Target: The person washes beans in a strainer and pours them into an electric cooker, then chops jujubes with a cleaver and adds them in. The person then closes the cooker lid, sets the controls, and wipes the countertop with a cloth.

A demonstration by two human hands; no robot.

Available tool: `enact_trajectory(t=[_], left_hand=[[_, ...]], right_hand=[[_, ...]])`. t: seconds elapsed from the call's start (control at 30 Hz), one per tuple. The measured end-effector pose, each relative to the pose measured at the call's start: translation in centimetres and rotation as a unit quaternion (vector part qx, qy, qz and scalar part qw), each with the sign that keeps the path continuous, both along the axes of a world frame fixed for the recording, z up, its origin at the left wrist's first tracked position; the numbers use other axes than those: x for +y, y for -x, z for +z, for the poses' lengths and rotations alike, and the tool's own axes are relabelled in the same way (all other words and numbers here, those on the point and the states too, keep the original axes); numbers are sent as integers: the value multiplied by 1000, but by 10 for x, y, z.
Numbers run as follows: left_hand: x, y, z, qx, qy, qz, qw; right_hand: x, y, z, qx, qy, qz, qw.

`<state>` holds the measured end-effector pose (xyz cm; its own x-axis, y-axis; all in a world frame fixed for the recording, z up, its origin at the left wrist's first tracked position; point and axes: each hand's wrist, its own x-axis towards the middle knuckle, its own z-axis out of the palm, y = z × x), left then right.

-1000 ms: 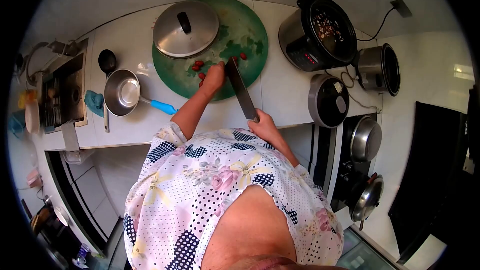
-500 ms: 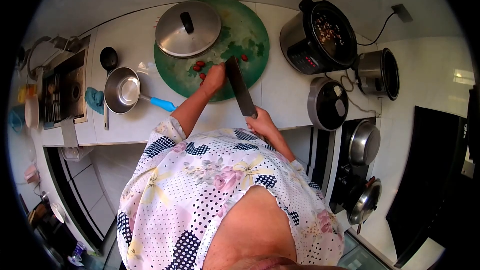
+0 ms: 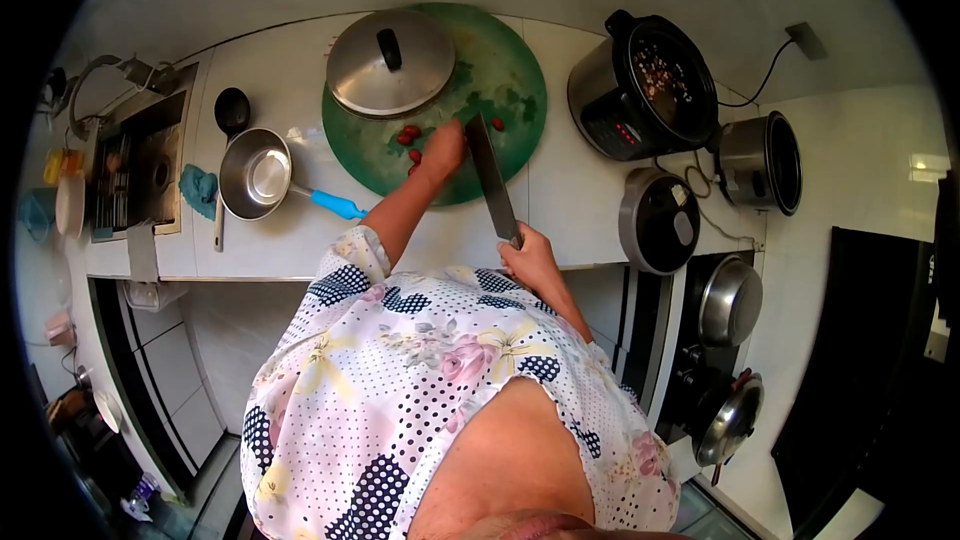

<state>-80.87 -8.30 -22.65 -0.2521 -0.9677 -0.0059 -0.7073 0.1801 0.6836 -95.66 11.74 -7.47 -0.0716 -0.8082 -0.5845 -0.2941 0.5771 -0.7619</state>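
My right hand [image 3: 530, 258] is wrapped round the handle of a broad, dark-bladed kitchen knife [image 3: 490, 175], whose blade reaches forward over a round green cutting board [image 3: 360, 162]. Just left of the blade, my left hand [image 3: 444, 148] is low over the board with its fingers closed together. Whatever those fingers hold is hidden. Small red fruits [image 3: 409, 134], which look like red dates, lie left of this hand. Another red fruit [image 3: 497, 124] lies alone to the right of the blade. Behind my hands, a steel pot lid [image 3: 360, 65] with a black knob rests on the board.
To the left stand a saucepan [image 3: 238, 175] with a blue handle, a black ladle [image 3: 232, 110], a blue cloth [image 3: 197, 188] and a sink [image 3: 180, 155]. On the right are an open electric cooker [image 3: 610, 105] with food inside, its dark lid [image 3: 660, 221] and another pot [image 3: 745, 165].
The whole view has shifted slightly, so the counter things appear a little further right and lower. My hands and the knife keep nearly the same places over the board.
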Motion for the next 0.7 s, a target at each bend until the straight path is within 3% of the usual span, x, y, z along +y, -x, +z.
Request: enact_trajectory(t=[0.13, 0.23, 0.37, 0.47, 0.57, 0.7], left_hand=[[9, -26, 65, -105, 104, 69, 987], [3, -48, 59, -214, 116, 99, 965], [7, -53, 56, -276, 138, 66, 949], [14, -41, 58, -306, 137, -17, 942], [27, -30, 34, -180, 203, -97, 958], [51, -19, 39, -30, 169, -95, 981]], right_hand=[[8, 0, -1, -21, 26, -30, 999], [12, 3, 1, -42, 19, -45, 998], [14, 6, -7, -51, 5, -40, 998], [15, 5, -13, -41, 12, -30, 999], [16, 4, -20, -33, 25, -17, 999], [16, 1, -20, -26, 34, -12, 999]])
